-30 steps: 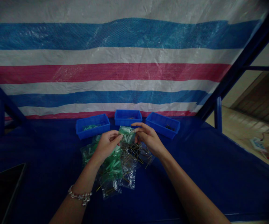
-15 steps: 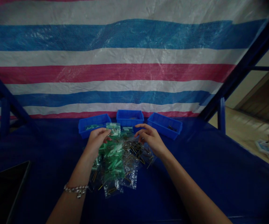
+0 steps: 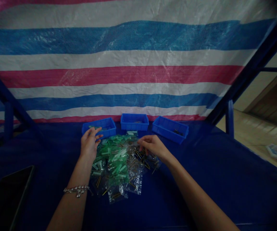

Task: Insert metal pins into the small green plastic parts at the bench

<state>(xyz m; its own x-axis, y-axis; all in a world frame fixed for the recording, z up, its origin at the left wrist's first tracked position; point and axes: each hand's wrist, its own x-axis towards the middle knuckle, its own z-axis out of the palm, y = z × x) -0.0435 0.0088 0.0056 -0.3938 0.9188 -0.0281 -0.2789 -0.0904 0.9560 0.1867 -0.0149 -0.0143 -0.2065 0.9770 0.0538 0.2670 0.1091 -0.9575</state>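
3 blue bins (image 3: 135,126) arc behind the piled bags (image 3: 117,162) at the frame's lower centre, probably for easy reach; the left hand (image 3: 89,141) spreads loosely, seemingly unladen, at the leftmost bin (image 3: 109,132), while the right hand (image 3: 153,146) curls over the bags, grip hidden.

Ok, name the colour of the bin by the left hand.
The bin is blue, as the head view shows.

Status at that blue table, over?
Left hand open by left bin. Right hand at dark pins, grip unclear. Bagged green pieces between them. Dark flat device aside, left.
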